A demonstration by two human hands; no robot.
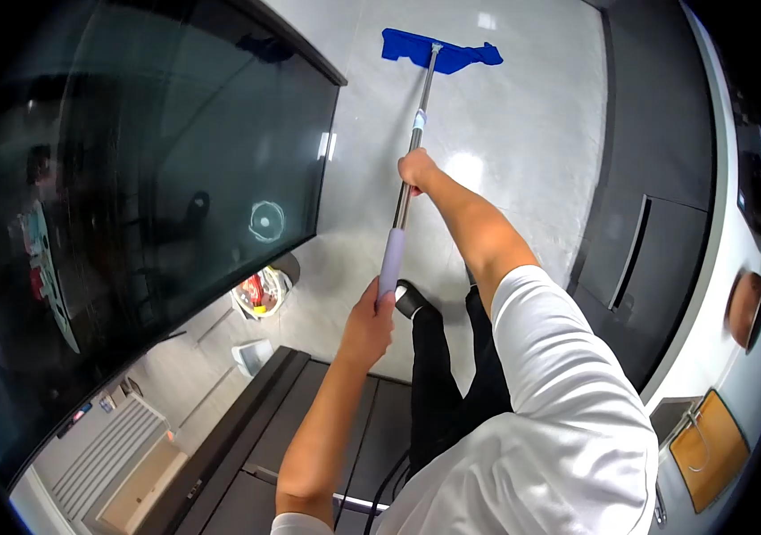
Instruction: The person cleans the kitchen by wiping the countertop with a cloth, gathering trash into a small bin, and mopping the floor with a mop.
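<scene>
A flat mop slants across the middle of the view, its blue cloth head spread on the grey tiled floor at the top. My right hand is wrapped around the metal pole, partway down from the head. Lower on the same pole, my left hand grips the end of the lilac handle sleeve. Both hands are closed, and the palms are hidden from me. The cloth looks bunched at its right end.
At left stands a large dark glass panel with a frame edge near the mop. Dark cabinets line the right, one with a handle. A bin with rubbish sits below the glass. My shoe is on the floor near the handle.
</scene>
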